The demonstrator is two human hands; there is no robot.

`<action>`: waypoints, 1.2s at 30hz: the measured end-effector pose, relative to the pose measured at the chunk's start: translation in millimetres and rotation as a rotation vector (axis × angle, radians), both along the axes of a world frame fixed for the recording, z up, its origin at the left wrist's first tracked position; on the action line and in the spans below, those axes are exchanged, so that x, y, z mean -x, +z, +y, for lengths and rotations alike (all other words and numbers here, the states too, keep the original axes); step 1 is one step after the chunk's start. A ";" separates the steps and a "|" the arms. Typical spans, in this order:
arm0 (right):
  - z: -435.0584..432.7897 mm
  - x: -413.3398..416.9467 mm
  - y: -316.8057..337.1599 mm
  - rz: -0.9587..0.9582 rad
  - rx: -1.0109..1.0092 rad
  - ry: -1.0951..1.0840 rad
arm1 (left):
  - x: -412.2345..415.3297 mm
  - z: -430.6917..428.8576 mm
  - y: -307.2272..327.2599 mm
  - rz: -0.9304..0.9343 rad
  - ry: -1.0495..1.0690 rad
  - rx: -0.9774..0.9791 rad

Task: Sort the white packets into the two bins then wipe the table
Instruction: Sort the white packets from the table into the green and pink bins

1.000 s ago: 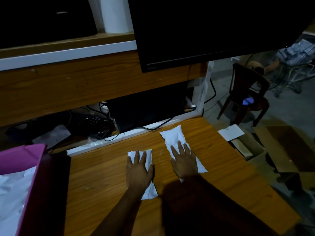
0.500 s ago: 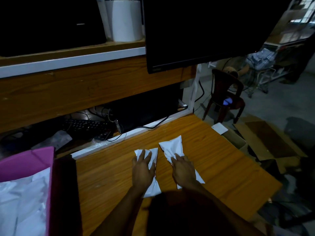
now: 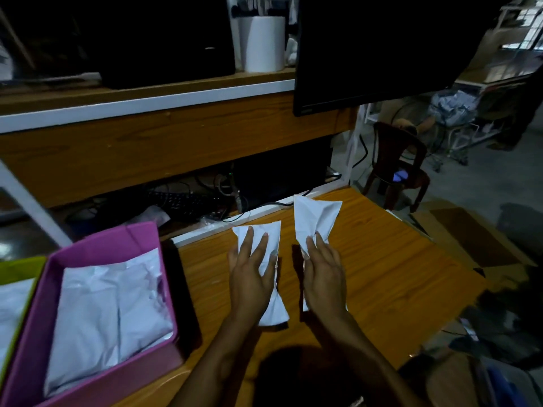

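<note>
- Our left hand (image 3: 252, 277) lies on the left packet (image 3: 260, 239). The fingers run long over its top and the thumb hooks round its 3 o'clock edge, so the packet is bunched narrow under the palm.
- That packet fans out past the fingertips toward 12 o'clock, and its near end sticks out at 5 o'clock of the wrist.
- Our right hand (image 3: 323, 277) grips the right packet (image 3: 317, 215) with curled fingers. The crumpled far end rises toward 12 o'clock from the knuckles, and a corner shows below the palm.
- The two packets sit just beside each other near the middle of the desk (image 3: 396, 274), not touching.
- At 9 o'clock of our left hand stands the pink bin (image 3: 117, 239) with white packets inside. The green bin (image 3: 20, 265) touches its far side, also holding white.
- At 12 o'clock, behind the desk, we see a keyboard (image 3: 182, 201) and cables under a shelf.
- A dark monitor (image 3: 382, 39) hangs at 1 o'clock. The mark on its lower bezel is too small for us to read.
- A brown chair (image 3: 396, 163) stands at 2 o'clock on the floor.
</note>
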State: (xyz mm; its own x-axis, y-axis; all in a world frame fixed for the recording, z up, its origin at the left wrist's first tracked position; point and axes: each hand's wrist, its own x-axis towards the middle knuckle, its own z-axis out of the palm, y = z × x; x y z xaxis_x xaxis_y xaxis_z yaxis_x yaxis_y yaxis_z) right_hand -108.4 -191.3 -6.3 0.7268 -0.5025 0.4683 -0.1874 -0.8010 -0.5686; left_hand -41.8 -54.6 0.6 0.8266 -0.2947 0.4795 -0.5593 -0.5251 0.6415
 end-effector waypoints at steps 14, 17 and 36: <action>123.1 73.4 35.6 -0.181 -0.096 0.302 | 105.4 135.1 38.5 -0.092 0.274 0.035; 152.3 80.1 41.1 -0.173 -0.132 0.376 | 121.1 170.6 44.9 -0.121 0.335 -0.006; 282.3 -38.0 92.0 -0.020 -0.177 0.600 | -3.5 302.8 68.6 -0.045 0.433 -0.187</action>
